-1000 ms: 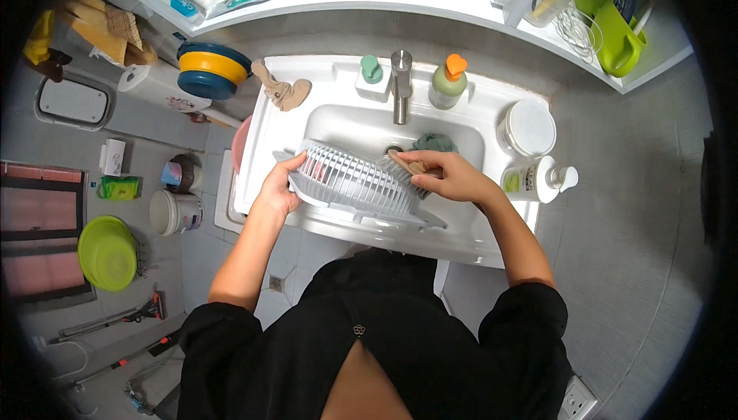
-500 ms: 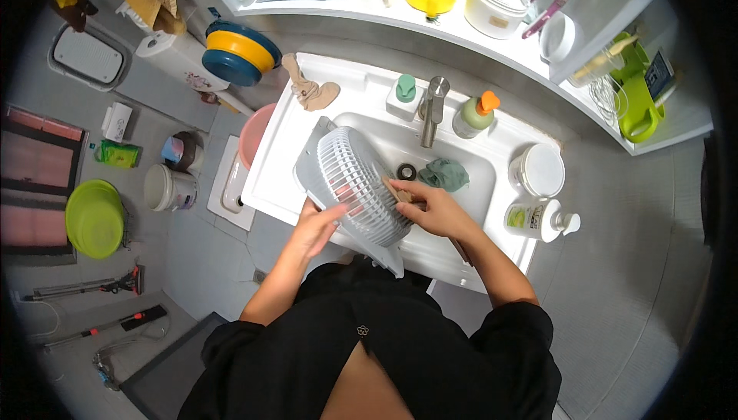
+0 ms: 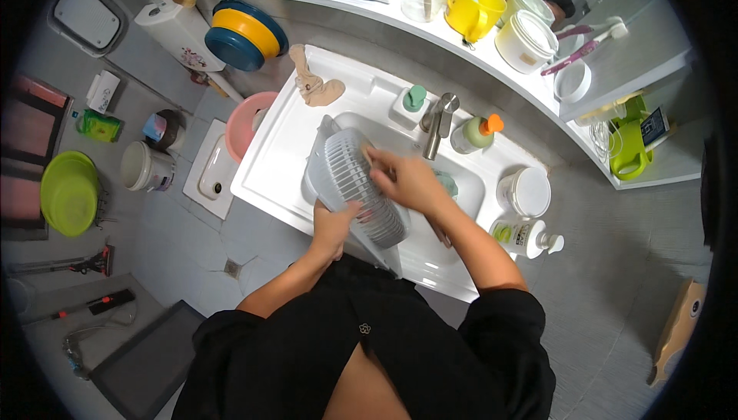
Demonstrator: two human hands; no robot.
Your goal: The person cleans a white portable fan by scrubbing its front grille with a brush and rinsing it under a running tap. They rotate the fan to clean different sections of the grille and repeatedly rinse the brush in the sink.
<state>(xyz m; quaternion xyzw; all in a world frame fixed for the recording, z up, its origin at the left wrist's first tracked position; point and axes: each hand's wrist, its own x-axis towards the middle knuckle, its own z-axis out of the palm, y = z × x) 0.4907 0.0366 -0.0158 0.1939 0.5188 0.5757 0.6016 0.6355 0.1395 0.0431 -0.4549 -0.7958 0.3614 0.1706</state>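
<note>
A grey plastic basket [image 3: 357, 182] with slatted sides is tilted over the white sink [image 3: 480, 216], its flat rim leaning toward my body. My left hand [image 3: 332, 229] grips the basket's left rim, the thumb lying over the slats. Above the slats, my right hand [image 3: 403, 178] is closed around what looks like a wooden brush; its brown handle [image 3: 440, 232] shows below my wrist, and its working end is blurred. Behind my right forearm a grey-green cloth [image 3: 446, 183] lies in the basin, partly hidden.
Around the sink stand the faucet [image 3: 442, 124], a green-topped soap bottle [image 3: 409, 105], an orange-capped bottle [image 3: 475, 134], a white tub [image 3: 525, 192] and a white pump bottle [image 3: 526, 237]. A beige sock [image 3: 314, 86] lies on the left ledge. The shelf [image 3: 430, 32] curves overhead.
My right hand has moved up and left along the basket's slats with the brush. My left hand still holds the rim, and the whole view has shifted slightly.
</note>
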